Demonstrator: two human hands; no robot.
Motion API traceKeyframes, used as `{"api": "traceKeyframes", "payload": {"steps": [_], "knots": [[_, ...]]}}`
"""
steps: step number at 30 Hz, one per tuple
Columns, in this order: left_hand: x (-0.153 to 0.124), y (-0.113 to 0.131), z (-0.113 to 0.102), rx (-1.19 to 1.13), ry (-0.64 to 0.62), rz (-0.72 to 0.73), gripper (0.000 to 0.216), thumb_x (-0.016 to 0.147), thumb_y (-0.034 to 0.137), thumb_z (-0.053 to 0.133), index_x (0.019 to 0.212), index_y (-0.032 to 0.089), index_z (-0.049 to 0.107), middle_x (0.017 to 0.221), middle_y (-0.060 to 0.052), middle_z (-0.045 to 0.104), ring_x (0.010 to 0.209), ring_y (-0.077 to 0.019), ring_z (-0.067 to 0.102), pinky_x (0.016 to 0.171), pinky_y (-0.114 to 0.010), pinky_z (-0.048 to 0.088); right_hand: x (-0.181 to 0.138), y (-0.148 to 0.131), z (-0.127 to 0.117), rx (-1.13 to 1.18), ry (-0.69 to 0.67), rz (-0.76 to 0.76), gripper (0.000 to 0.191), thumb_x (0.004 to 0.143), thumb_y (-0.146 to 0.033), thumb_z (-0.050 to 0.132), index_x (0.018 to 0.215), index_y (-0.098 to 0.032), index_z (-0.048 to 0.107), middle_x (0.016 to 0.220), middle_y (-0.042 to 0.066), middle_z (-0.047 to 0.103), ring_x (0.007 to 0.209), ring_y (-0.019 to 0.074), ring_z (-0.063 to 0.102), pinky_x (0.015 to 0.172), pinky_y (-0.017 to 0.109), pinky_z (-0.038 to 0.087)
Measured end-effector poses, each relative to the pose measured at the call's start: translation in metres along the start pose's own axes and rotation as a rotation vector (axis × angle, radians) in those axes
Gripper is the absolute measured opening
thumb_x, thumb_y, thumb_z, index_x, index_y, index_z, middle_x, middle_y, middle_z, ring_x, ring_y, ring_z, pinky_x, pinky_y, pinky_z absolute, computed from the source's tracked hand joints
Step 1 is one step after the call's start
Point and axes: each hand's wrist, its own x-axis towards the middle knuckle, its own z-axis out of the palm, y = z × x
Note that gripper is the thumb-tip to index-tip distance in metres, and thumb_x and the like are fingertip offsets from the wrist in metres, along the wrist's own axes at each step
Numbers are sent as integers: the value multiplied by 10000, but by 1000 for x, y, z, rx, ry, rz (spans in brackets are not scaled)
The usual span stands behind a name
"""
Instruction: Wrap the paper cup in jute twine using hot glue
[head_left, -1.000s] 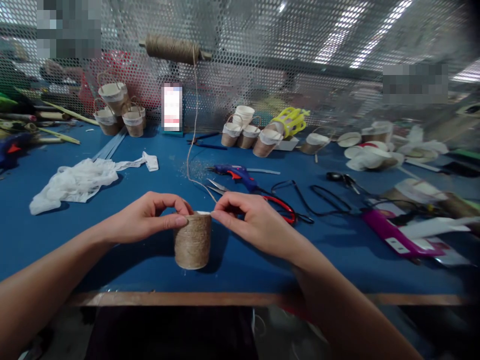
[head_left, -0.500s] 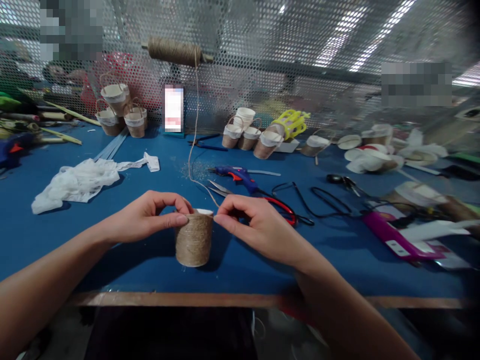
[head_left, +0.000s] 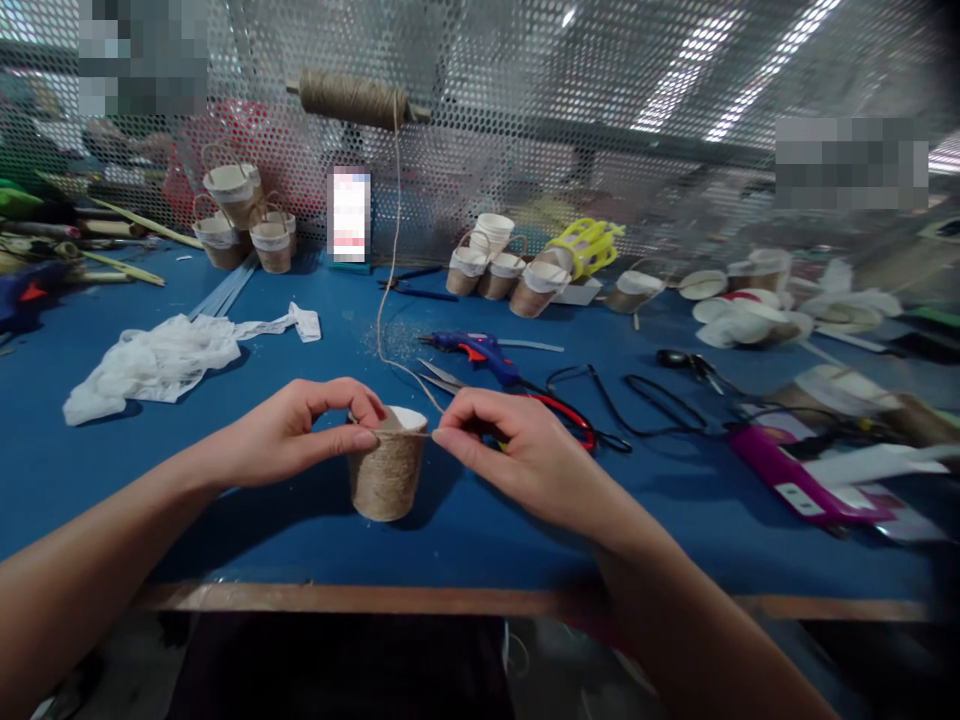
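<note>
A paper cup wrapped in jute twine (head_left: 387,468) is held a little above the blue table, tilted slightly. My left hand (head_left: 304,430) pinches its rim on the left with thumb and fingers. My right hand (head_left: 510,445) pinches the twine strand (head_left: 390,260) just right of the rim. The strand runs up to a twine spool (head_left: 351,97) on a rod at the mesh wall.
Scissors with red handles (head_left: 517,400) and a blue glue gun (head_left: 480,350) lie just behind my hands. White lace cloth (head_left: 154,362) is at the left. Several finished twine baskets (head_left: 501,272) stand at the back. A purple tool (head_left: 795,470) and cables (head_left: 645,400) lie at the right.
The cup has tilted and its white rim shows more. My right hand has drawn the strand a little to the right, taut against the rim.
</note>
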Motion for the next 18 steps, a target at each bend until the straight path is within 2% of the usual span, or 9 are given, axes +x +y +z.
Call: {"api": "traceKeyframes", "payload": {"steps": [18], "knots": [[-3, 1, 0, -37, -35, 17, 111, 833, 200, 518, 764, 137, 577, 967, -67, 596, 1005, -191, 523, 869, -310, 396, 1, -1, 4, 5, 23, 19, 135, 843, -244, 511, 735, -172, 548, 676, -11, 562, 611, 98, 498, 574, 228, 408]]}}
